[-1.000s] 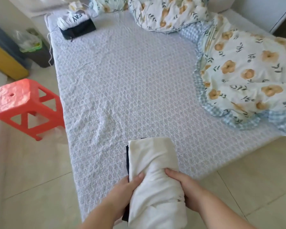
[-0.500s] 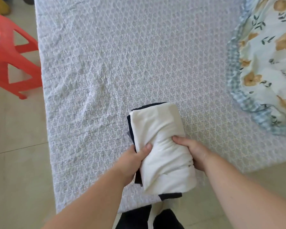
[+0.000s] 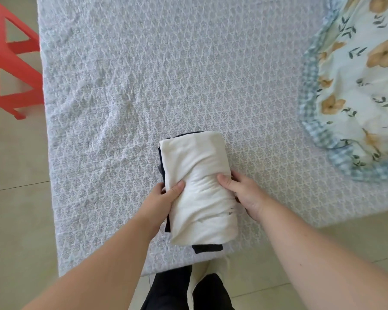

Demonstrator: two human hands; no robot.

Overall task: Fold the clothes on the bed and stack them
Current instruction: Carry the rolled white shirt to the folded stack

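Observation:
A folded white garment (image 3: 197, 175) lies on top of a folded dark garment (image 3: 207, 248), whose edges show at the left side and near end. The small stack sits near the front edge of the bed (image 3: 166, 74). My left hand (image 3: 164, 198) grips the stack's left side, thumb on the white cloth and fingers under it. On the opposite side my right hand (image 3: 242, 193) holds it the same way, thumb on top. Whether the stack rests fully on the sheet I cannot tell.
A floral quilt (image 3: 363, 86) with a blue checked border is bunched at the right of the bed. A red plastic stool (image 3: 7, 63) stands on the tiled floor at the left. My dark trouser legs (image 3: 184, 289) show below the bed's front edge.
The view has tilted down and moved in over the bed. The stack in both hands has gone forward, from over the bed's front edge to lower over the sheet.

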